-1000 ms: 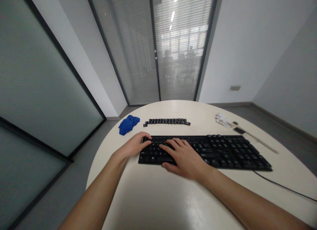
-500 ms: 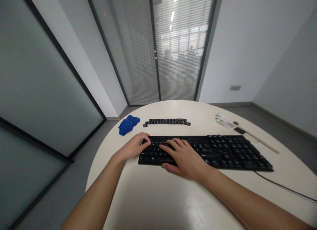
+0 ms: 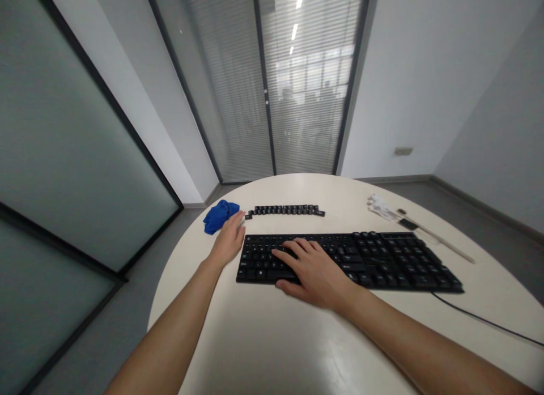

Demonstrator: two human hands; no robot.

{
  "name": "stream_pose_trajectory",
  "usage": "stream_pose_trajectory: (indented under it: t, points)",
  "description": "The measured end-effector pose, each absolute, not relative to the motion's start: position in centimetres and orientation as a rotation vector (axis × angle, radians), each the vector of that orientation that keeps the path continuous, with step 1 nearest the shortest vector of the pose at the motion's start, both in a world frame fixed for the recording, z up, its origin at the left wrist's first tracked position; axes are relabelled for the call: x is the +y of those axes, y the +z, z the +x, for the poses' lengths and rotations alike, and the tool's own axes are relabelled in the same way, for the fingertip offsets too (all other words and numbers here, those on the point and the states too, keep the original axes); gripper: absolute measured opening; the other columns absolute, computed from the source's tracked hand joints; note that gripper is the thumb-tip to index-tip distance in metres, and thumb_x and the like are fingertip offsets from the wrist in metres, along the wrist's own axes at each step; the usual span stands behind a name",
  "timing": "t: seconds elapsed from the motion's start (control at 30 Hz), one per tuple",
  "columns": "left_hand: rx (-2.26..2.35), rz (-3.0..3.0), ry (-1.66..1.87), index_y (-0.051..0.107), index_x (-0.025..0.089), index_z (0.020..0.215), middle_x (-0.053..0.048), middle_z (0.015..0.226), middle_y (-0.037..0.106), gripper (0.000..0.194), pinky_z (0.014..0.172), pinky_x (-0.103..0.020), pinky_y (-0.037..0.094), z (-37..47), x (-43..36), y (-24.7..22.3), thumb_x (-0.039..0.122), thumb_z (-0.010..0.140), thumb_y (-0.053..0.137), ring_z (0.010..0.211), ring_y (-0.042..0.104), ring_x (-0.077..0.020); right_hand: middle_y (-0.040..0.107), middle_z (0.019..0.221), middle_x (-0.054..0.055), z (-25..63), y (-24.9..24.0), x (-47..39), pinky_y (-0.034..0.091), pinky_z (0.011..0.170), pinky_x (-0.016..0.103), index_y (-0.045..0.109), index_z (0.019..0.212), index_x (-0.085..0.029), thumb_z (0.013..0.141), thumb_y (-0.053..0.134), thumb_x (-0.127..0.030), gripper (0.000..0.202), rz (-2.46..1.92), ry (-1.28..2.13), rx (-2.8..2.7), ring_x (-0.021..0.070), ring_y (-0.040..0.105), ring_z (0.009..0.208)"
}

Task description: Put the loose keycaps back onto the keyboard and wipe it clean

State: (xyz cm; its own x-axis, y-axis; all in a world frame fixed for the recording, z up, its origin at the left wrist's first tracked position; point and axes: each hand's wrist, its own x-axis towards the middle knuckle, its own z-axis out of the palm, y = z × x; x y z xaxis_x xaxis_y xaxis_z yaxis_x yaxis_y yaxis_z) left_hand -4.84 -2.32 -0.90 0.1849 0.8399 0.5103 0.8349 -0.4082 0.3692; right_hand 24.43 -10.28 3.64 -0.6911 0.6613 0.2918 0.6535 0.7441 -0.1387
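Observation:
A black keyboard (image 3: 386,259) lies across the table in front of me. My right hand (image 3: 314,273) rests flat on its left half with fingers spread, hiding some of the keys. Off the keyboard's upper left corner is my left hand (image 3: 229,239), its fingers stretched forward and its thumb apart, with nothing seen in it. The fingertips are close to the left end of a row of loose black keycaps (image 3: 287,209) behind the keyboard. Just left of those fingers lies a crumpled blue cloth (image 3: 219,215), partly overlapped by the hand in this view.
At the back right lie white gloves (image 3: 379,207) and a long thin brush (image 3: 446,243) with a dark part. The keyboard's cable (image 3: 480,314) runs off to the right. The round white table (image 3: 272,338) stands near glass partitions and a wall.
My left hand has left the keyboard's left keys, moving forward and left toward the keycap row and cloth, and its fingers have straightened. My right hand stays on the keyboard.

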Motion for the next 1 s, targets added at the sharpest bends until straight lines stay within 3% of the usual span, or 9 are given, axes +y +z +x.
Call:
stream_pose_trajectory:
  t: [0.27,0.47,0.8,1.0]
  points:
    - [1.758,2.463,0.797,0.027,0.016,0.157,-0.015,0.164,0.026,0.056,0.121,-0.05,0.026,-5.0,-2.0,-1.6,0.028,0.103,0.035,0.152,0.025,-0.0268,0.056,0.139,0.014,24.4,3.8,-10.4,0.039,0.102,0.051,0.05,0.145,-0.025,0.093,0.057,-0.056,0.061,-1.013,0.035,-2.611,0.035,0.048,0.124]
    - [1.881,2.405,0.562,0.016,0.021,0.161,-0.013,0.166,0.021,0.062,0.116,-0.056,0.031,-4.9,-1.8,-0.8,0.029,0.102,0.034,0.151,0.026,-0.0319,0.056,0.137,0.014,24.5,3.9,-10.5,0.039,0.102,0.05,0.051,0.145,-0.025,0.094,0.057,-0.056,0.06,-1.01,0.017,-2.61,0.0344,0.048,0.123]
    - [1.921,2.482,0.595,0.031,0.017,0.156,-0.012,0.157,0.041,0.055,0.107,-0.052,0.042,-4.2,-2.0,-0.3,0.025,0.102,0.035,0.136,0.044,-0.0339,0.056,0.138,0.014,24.4,3.7,-10.2,0.038,0.102,0.051,0.051,0.146,-0.025,0.094,0.057,-0.056,0.061,-1.022,0.017,-2.605,0.0353,0.048,0.124]
    - [1.95,2.443,0.728,0.053,0.018,0.142,-0.011,0.14,0.056,0.045,0.104,-0.044,0.047,-3.7,-2.1,0.3,0.022,0.097,0.046,0.124,0.054,-0.0297,0.056,0.139,0.014,24.3,3.6,-10.2,0.038,0.103,0.052,0.05,0.146,-0.025,0.094,0.056,-0.056,0.061,-1.02,0.021,-2.602,0.0353,0.047,0.125]
